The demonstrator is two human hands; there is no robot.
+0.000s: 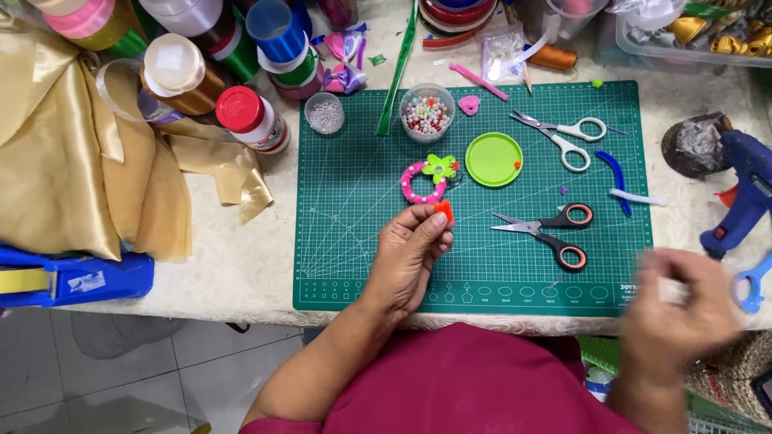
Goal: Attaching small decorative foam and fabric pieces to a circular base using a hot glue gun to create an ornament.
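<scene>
We see the left hand (408, 255) pinching a small orange piece (444, 211) above the green cutting mat (354, 241), just below the pink beaded ring (422, 183). The right hand (679, 317) is blurred near the blue glue gun (744, 197); we cannot tell its grip.

Left hand (408, 255) pinching, right hand (679, 321) blurred

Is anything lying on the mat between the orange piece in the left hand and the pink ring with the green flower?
Nothing visible. The left hand pinches the orange piece just below the pink ring; only bare green mat shows between them.
</scene>
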